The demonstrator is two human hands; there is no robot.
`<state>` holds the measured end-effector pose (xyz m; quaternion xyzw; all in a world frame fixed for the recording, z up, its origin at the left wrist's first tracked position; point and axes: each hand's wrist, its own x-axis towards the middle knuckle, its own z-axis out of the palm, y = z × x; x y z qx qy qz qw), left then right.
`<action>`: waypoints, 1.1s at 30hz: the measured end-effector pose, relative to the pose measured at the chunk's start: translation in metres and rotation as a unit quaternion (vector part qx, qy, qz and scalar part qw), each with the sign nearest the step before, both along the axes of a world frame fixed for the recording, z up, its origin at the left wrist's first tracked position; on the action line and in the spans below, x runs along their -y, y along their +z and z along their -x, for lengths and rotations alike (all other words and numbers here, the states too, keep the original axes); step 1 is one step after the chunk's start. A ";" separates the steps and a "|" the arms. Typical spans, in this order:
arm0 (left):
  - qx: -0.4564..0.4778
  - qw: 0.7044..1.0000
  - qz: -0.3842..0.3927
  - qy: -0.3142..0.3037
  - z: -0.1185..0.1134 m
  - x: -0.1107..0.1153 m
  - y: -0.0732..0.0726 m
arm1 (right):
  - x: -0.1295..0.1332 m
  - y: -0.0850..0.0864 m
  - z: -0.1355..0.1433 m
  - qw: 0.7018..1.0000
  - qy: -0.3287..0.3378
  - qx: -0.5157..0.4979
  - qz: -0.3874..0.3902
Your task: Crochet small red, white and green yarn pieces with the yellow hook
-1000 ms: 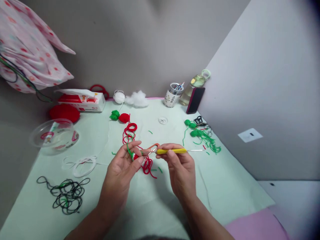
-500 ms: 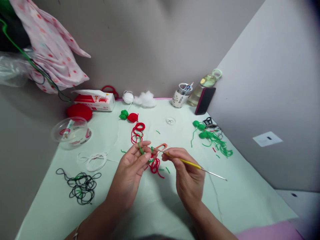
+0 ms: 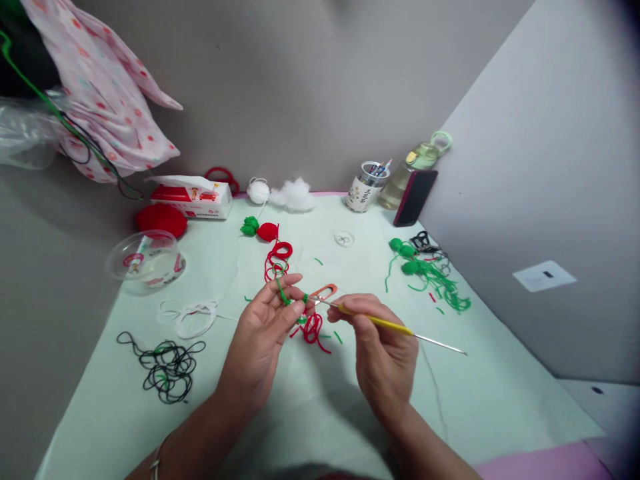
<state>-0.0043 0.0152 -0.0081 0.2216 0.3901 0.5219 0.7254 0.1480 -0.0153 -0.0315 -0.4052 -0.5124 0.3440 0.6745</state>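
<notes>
My right hand (image 3: 384, 350) grips a double-ended crochet hook (image 3: 390, 325) by its yellow handle, pen-fashion. The hook's left tip meets a small green crochet piece (image 3: 305, 299), pinched between the thumb and fingers of my left hand (image 3: 260, 333). Green yarn (image 3: 282, 292) runs over my left fingers. Much of the piece is covered by the fingertips, so its shape is unclear. Just behind the hands lies an orange looped handle (image 3: 327, 290), its other end hidden. Loose red yarn (image 3: 313, 329) rests on the table below the fingertips.
Black yarn (image 3: 170, 370) and white yarn (image 3: 195, 320) lie at left, near a clear plastic tub (image 3: 145, 260). A tissue box (image 3: 195, 199), white stuffing (image 3: 294, 195), pen cup (image 3: 367, 190), bottle (image 3: 400, 183) and phone (image 3: 416, 198) line the back. Green yarn pieces (image 3: 435, 283) lie at right.
The view has shifted slightly, so most things appear a little farther right. The hook's tip stays at the green piece, and both hands keep their grips.
</notes>
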 end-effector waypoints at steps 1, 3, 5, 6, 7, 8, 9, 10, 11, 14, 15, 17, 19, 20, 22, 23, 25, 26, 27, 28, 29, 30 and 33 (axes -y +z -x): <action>0.001 1.000 0.000 0.002 0.000 0.000 0.000 | 0.000 0.000 0.000 1.000 0.000 0.001 0.000; 0.000 1.000 -0.001 0.004 0.001 0.001 0.000 | 0.000 0.000 0.000 1.000 0.002 0.001 -0.001; -0.001 1.000 -0.002 0.006 0.002 0.001 0.000 | 0.000 0.000 0.000 1.000 0.005 0.001 -0.001; -0.002 1.000 -0.003 0.007 0.002 0.001 0.000 | 0.000 0.000 0.000 1.000 0.006 0.002 -0.001; -0.003 1.000 -0.004 0.007 0.002 0.000 0.000 | 0.000 0.001 0.000 1.000 0.005 0.005 -0.003; -0.005 1.000 -0.006 0.007 0.002 0.000 0.000 | 0.000 0.001 0.000 1.000 0.002 0.011 -0.006; -0.006 1.000 -0.006 0.006 0.002 0.000 0.000 | 0.000 0.002 0.000 1.000 -0.001 0.021 -0.010; -0.006 1.000 -0.006 0.004 0.001 0.000 0.000 | 0.000 0.003 0.000 0.999 -0.005 0.035 -0.015; -0.005 1.000 -0.003 0.001 0.001 0.000 0.000 | 0.001 0.004 0.000 0.998 -0.009 0.051 -0.022; -0.001 1.000 0.003 -0.020 -0.002 0.001 0.000 | 0.002 0.006 0.000 0.994 -0.019 0.099 -0.040; 0.001 1.000 0.002 -0.029 -0.003 0.002 0.000 | 0.003 0.006 0.001 0.993 -0.019 0.110 -0.045; 0.002 0.999 -0.003 -0.043 -0.004 0.004 -0.001 | 0.003 0.005 0.001 0.991 -0.018 0.120 -0.048; -0.008 0.999 -0.012 -0.044 -0.005 0.006 -0.002 | 0.002 0.003 0.001 0.993 -0.016 0.110 -0.044; -0.014 0.999 -0.016 -0.042 -0.005 0.006 -0.003 | 0.001 0.001 0.001 0.994 -0.016 0.097 -0.040; -0.019 0.999 -0.024 -0.044 -0.005 0.006 -0.004 | 0.000 -0.001 0.000 0.997 -0.018 0.071 -0.032; -0.017 0.998 -0.026 -0.048 -0.005 0.007 -0.004 | 0.000 -0.001 0.000 0.998 -0.018 0.061 -0.027; -0.011 0.998 -0.026 -0.054 -0.006 0.007 -0.004 | -0.001 -0.001 0.001 0.998 -0.011 0.054 -0.012; -0.011 0.998 -0.027 -0.052 -0.006 0.008 -0.004 | -0.001 0.000 0.001 0.999 -0.002 0.051 -0.001; -0.015 0.998 -0.030 -0.044 -0.007 0.009 -0.004 | -0.001 0.001 0.002 0.999 0.010 0.046 0.011; -0.020 0.999 -0.035 -0.034 -0.007 0.010 -0.005 | -0.002 0.002 0.003 0.999 0.023 0.038 0.021; -0.027 0.998 -0.043 -0.022 -0.008 0.011 -0.005 | -0.002 0.003 0.005 0.999 0.035 0.029 0.030; -0.032 0.998 -0.051 -0.012 -0.009 0.012 -0.005 | -0.002 0.004 0.006 0.998 0.043 0.020 0.035; -0.037 0.997 -0.066 -0.006 -0.011 0.013 -0.005 | -0.004 0.004 0.006 0.998 0.049 0.006 0.042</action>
